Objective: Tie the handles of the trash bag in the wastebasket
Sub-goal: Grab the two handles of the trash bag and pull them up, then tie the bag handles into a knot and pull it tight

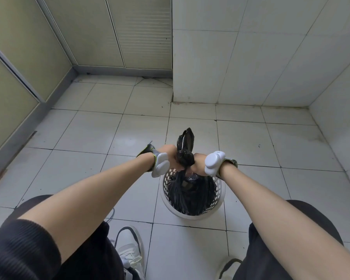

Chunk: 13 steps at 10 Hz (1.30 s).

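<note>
A white tiled floor point(89, 138) runs to grey cabinet doors on the far left and tiled walls on the right. The left hand point(167, 153) has its grip pinching the black trash bag point(190, 195); the bag's handles point(185, 142) stand bunched between the hands; the right hand point(197, 163) clenches them too, above the white wastebasket point(192, 216) holding the bag.

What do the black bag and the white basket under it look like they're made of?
The trash bag looks like thin plastic film: black, slightly glossy, crinkling into fine folds where both hands bunch it. The wastebasket looks like rigid moulded plastic: white, smooth, matte, its wall pierced by regular round holes.
</note>
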Each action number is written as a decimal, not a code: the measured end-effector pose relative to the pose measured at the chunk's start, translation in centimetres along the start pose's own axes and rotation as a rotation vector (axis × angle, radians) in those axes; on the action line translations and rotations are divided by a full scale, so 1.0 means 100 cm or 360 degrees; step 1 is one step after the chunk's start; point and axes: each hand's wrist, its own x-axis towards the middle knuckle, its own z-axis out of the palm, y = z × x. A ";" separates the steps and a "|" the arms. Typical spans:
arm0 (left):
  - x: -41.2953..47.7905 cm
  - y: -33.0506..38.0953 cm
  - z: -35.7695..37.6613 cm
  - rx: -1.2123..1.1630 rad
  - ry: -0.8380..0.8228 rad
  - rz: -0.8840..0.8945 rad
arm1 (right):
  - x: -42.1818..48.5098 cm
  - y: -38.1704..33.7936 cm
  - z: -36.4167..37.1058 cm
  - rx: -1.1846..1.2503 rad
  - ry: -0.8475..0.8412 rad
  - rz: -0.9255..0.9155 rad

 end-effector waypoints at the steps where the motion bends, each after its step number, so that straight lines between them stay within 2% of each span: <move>1: -0.001 -0.012 0.000 -0.0297 0.0056 0.0180 | -0.003 0.005 0.003 0.0386 0.0019 0.0033; 2: -0.005 -0.020 -0.001 -0.0357 0.0088 0.0257 | -0.009 0.009 0.001 0.0642 0.0184 0.0217; 3: -0.003 -0.021 0.001 -0.0372 0.0116 0.0240 | -0.004 0.023 -0.001 0.0579 0.0296 0.0464; 4: -0.001 -0.023 0.003 -0.0337 0.0173 0.0216 | -0.009 0.023 -0.004 0.0389 0.0276 0.0673; 5: -0.001 -0.024 0.005 -0.0253 0.0225 0.0186 | -0.003 0.020 0.000 0.0267 0.0155 0.0660; 6: -0.003 -0.024 0.005 -0.0201 0.0304 0.0193 | 0.012 0.021 0.004 -0.0016 0.0022 0.0611; 7: -0.004 -0.021 0.005 -0.0156 0.0387 0.0179 | 0.025 0.008 0.011 0.0162 0.0221 0.0562; 9: -0.011 -0.024 0.006 -0.0234 0.0500 0.0444 | 0.035 -0.016 0.023 0.0553 0.0224 0.0587; 10: -0.010 -0.021 0.005 -0.0112 0.0499 0.0494 | 0.032 -0.016 0.018 0.0599 0.0257 0.0547; 11: -0.007 -0.015 0.005 -0.0051 0.0320 0.0316 | 0.015 -0.027 0.007 0.0403 0.0136 0.0499; 12: -0.004 -0.009 0.008 -0.0085 0.0248 0.0179 | 0.016 -0.027 0.011 0.0419 0.0209 0.0529; 13: -0.001 -0.005 0.009 -0.0120 0.0253 0.0160 | 0.017 -0.020 0.014 0.0405 0.0202 0.0497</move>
